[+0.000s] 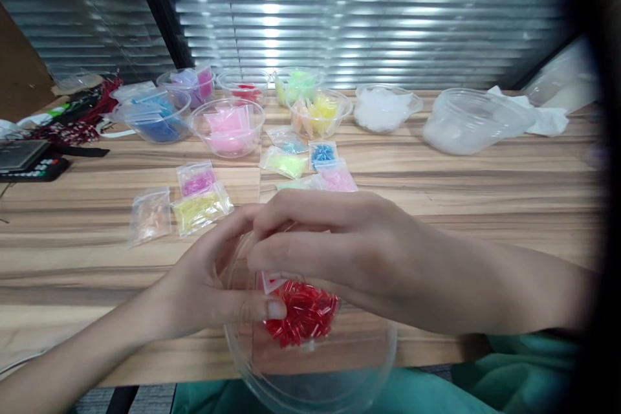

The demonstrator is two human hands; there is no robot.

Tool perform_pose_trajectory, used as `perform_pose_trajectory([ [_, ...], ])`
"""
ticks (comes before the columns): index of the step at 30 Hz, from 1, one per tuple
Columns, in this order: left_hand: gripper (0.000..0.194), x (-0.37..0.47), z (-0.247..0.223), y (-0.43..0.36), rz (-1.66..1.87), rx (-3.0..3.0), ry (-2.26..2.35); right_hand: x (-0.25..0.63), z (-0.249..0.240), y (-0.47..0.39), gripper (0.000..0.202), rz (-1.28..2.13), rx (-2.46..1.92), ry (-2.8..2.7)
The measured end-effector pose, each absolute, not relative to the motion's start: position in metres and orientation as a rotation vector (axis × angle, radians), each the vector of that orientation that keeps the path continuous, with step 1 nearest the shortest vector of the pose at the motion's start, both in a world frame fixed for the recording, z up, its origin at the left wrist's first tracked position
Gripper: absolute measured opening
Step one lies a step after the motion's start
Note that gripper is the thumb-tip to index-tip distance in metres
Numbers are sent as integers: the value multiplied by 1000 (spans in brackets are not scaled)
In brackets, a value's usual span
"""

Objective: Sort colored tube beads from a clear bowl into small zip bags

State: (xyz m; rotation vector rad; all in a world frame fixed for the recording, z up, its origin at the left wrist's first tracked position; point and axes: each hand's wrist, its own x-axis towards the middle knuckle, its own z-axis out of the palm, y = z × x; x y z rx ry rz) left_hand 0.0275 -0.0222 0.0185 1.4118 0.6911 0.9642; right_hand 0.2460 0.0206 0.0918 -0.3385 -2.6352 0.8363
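Over a large clear plastic bowl (317, 394) at the table's front edge, both hands meet around a small clear zip bag (272, 281) with short red tube-like pieces (308, 314) at it. My left hand (208, 291) grips the bag from the left, its thumb lying across the edge of the red pieces. From the right, my right hand (339, 246) is curled over the bag's upper part, closed, with its fingertips near the left fingers. The back of this hand hides much of the bag, so whether some red pieces lie loose in the bowl cannot be told.
Small bags of coloured pieces, such as a yellow bag (201, 209) and a blue bag (323, 154), lie beyond the hands. Along the window blinds stand clear bowls, including a pink-filled bowl (227, 129) and stacked bowls (478, 119). A black device (29, 160) sits left.
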Motion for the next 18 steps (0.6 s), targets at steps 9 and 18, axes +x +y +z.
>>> perform_pose_trajectory([
  [9,62,24,11,-20,947,1387,657,235,78,29,31,878,-169,-2451],
  [18,63,19,7,-19,948,1571,690,238,83,31,32,946,-166,-2440],
])
